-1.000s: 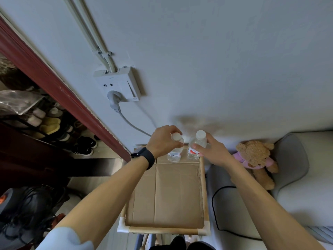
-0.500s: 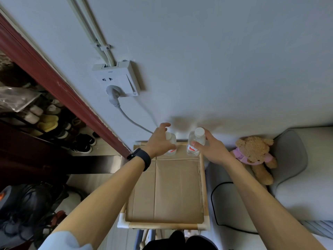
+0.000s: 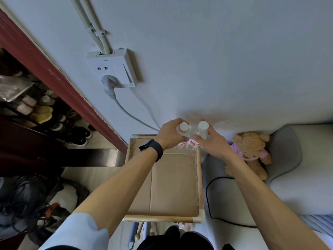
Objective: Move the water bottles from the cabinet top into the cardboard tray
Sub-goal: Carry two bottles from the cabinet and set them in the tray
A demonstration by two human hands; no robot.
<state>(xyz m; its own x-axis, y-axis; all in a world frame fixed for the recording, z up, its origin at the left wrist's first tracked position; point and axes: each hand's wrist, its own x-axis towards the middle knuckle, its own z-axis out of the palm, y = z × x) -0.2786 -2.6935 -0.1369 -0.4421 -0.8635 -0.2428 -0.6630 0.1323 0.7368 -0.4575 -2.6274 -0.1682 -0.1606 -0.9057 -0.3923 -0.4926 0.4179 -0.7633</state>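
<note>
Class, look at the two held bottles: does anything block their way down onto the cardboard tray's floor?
Nothing visible does. The left hand grips the left bottle and the right hand the right bottle at the far end of the cardboard tray; nothing lies on its floor.

Left bottle (image 3: 182, 129): clear body, white cap; right bottle (image 3: 199, 133): clear body, white cap, label white with red print; cardboard tray (image 3: 173, 186): plain brown, no print; tray rails (image 3: 199, 177): pale natural wood, whitish corner joint; watch strap (image 3: 153, 148): black; sleeve (image 3: 77, 231): pale blue, plain; wall (image 3: 216, 60): flat grey-white; socket (image 3: 111, 69): white; plug (image 3: 109, 84) and its cord: light grey; door frame (image 3: 54, 73): dark red; teddy bear (image 3: 250, 147): tan fur, lilac-pink top; cushion (image 3: 284, 150): mid grey; cable (image 3: 209, 195) beside tray: black; slippers (image 3: 41, 112): yellow; shoes (image 3: 79, 136): black, white soles.
</note>
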